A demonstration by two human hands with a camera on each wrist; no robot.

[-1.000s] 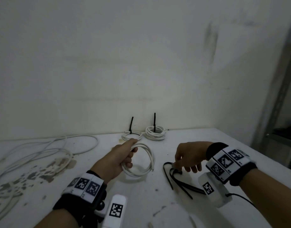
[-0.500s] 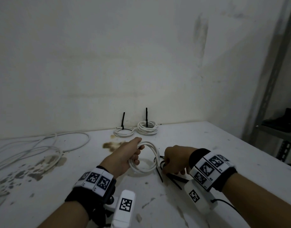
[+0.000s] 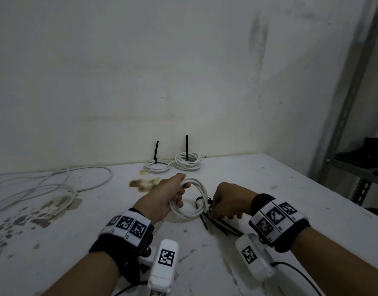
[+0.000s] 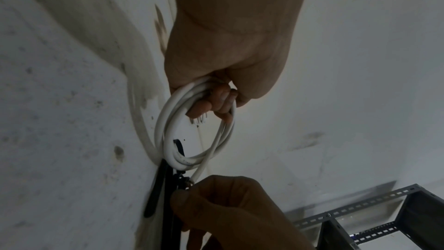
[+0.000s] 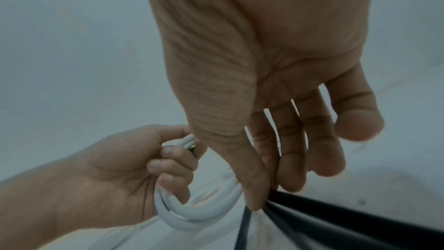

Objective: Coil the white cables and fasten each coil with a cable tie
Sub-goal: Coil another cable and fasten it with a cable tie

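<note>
Left hand: the left hand (image 3: 162,199) has its fingers curled round the near side of a white cable coil (image 3: 196,201), held upright above the bench (image 3: 269,189).
Right hand: the right hand (image 3: 228,199), at 3 o'clock of the coil and just beside it, pinches the black cable ties (image 3: 218,223) between thumb and fingertips.
Left wrist view only: a loose cable end (image 4: 204,166) leaves the coil's far side and reaches the right hand's fingers (image 4: 216,201); the ties' heads sit at that same spot.
Right wrist view only: thumb and forefinger close on the black strips (image 5: 312,214); the other fingers hang fairly straight. The left hand's fingernails (image 5: 165,150) show over the coil.
Finished coils: two tied coils (image 3: 158,165) (image 3: 188,161) lie at 12 o'clock against the wall, each with a black tie tail standing up.
Loose cable: uncoiled white cable (image 3: 45,189) sprawls at 9 to 10 o'clock.
Surface and room: white bench with brown stains (image 3: 143,182), plain white wall, grey metal shelving (image 3: 354,167) at 3 o'clock.
</note>
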